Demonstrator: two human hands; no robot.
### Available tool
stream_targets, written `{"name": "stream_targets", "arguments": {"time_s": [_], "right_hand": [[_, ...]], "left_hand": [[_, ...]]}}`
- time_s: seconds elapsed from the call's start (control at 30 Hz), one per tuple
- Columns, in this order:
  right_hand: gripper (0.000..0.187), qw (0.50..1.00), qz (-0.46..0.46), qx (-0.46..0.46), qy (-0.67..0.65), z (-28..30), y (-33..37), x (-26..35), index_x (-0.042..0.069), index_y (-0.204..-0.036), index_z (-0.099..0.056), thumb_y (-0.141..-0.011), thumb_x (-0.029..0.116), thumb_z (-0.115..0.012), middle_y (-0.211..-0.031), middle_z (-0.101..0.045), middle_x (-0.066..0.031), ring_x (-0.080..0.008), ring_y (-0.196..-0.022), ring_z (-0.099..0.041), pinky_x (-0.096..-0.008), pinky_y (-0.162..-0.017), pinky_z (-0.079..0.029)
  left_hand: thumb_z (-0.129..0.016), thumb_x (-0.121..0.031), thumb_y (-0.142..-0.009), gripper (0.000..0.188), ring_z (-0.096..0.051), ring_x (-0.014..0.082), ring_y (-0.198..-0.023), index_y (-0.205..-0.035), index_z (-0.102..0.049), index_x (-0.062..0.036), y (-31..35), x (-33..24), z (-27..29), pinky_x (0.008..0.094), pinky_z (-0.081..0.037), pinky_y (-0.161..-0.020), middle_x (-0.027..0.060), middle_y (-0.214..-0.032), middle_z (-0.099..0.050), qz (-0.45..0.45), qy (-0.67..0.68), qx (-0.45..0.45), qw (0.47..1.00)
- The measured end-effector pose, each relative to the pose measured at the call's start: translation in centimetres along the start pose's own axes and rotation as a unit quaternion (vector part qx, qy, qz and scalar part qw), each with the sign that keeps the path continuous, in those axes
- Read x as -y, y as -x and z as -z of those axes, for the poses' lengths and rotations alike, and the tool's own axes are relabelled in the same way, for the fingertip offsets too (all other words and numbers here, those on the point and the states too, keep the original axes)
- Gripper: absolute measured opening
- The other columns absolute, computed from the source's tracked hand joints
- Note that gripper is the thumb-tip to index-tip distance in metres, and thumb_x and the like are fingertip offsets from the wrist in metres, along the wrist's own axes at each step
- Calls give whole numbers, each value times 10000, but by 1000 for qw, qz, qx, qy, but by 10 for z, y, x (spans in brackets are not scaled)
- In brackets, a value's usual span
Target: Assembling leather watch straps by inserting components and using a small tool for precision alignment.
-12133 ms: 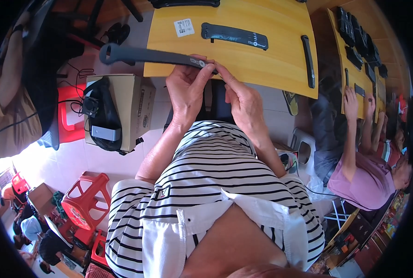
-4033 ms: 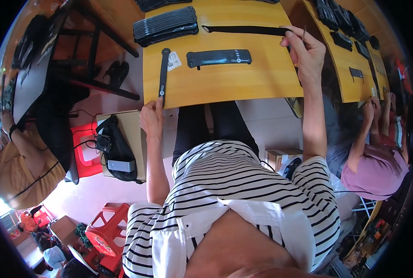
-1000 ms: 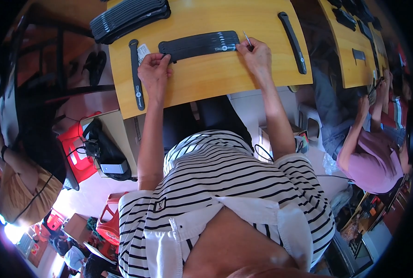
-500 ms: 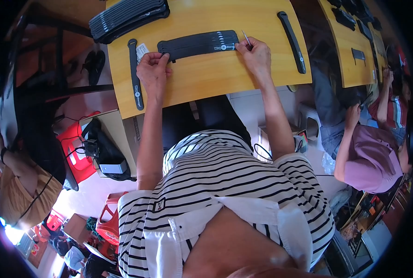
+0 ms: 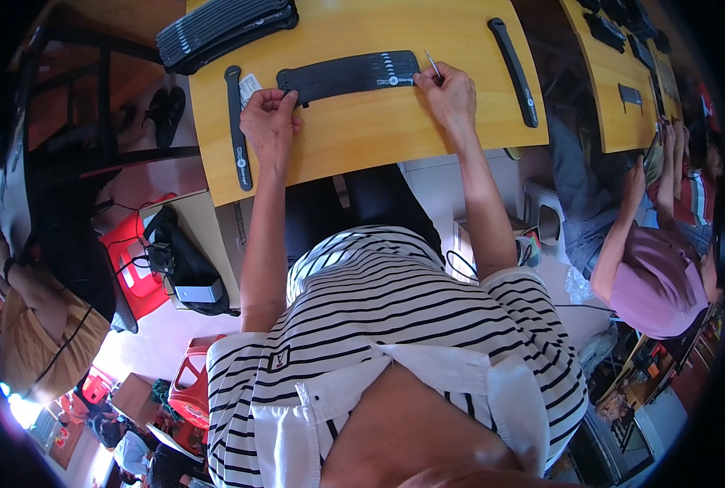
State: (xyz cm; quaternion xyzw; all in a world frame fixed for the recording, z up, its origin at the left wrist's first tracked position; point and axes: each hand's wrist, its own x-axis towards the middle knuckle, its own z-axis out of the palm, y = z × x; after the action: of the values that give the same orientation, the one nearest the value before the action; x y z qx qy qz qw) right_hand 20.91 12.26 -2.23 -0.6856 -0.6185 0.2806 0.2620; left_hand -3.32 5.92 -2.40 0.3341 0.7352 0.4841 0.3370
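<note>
On the yellow wooden table lies a row of overlapping black straps (image 5: 342,79) with white printing near its right end. The fingertips of my left hand (image 5: 269,122) are pinched on the near left corner of this row. My right hand (image 5: 450,96) is closed round a thin pointed metal tool (image 5: 433,65), its tip sticking out beyond the fingers. The thumb and fingertips of that hand touch the right end of the row. Close by my left hand lies a single black strap (image 5: 236,122), with a small white label (image 5: 250,87) beside it.
A thick stack of black straps (image 5: 224,32) occupies the table's far left. Another single strap (image 5: 513,73) lies near the right edge of the table (image 5: 362,138). A person in pink (image 5: 659,276) works at a second table on the right. A red stool (image 5: 134,281) is at the lower left.
Both my hands and the row of straps stay almost in place. At the right, the person in pink has shifted and raised an arm toward the other table.
</note>
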Motion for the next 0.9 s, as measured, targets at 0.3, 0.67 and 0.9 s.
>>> {"name": "stream_targets", "arguments": {"time_s": [0.3, 0.67, 0.9], "right_hand": [[195, 999, -23, 8, 30, 1, -1, 5, 80, -779, -656, -733, 269, -669, -684, -641, -88, -277, -698, -624, -391, -643, -473], [174, 999, -35, 7, 37, 2, 1, 7, 96, -750, -642, -733, 266, -672, -714, -648, -85, -274, -747, -623, -392, -673, -473], [172, 999, -34, 4, 21, 1, 0, 6, 92, -733, -627, -732, 254, -686, -729, -648, -86, -275, -781, -619, -391, -691, -469]], "left_hand": [[-683, -92, -763, 150, -562, 100, -443, -809, -594, 21, -2, -3, 0, 208, -450, -395, 64, -628, -605, 5, -17, -3, 1000], [-703, -88, -743, 160, -569, 107, -439, -794, -594, 18, -3, -7, 0, 214, -455, -398, 64, -618, -612, 23, -36, -10, 999], [-716, -62, -723, 181, -532, 105, -411, -779, -557, 2, -6, 4, -1, 227, -415, -372, 34, -575, -551, -16, -7, -24, 1000]]}}
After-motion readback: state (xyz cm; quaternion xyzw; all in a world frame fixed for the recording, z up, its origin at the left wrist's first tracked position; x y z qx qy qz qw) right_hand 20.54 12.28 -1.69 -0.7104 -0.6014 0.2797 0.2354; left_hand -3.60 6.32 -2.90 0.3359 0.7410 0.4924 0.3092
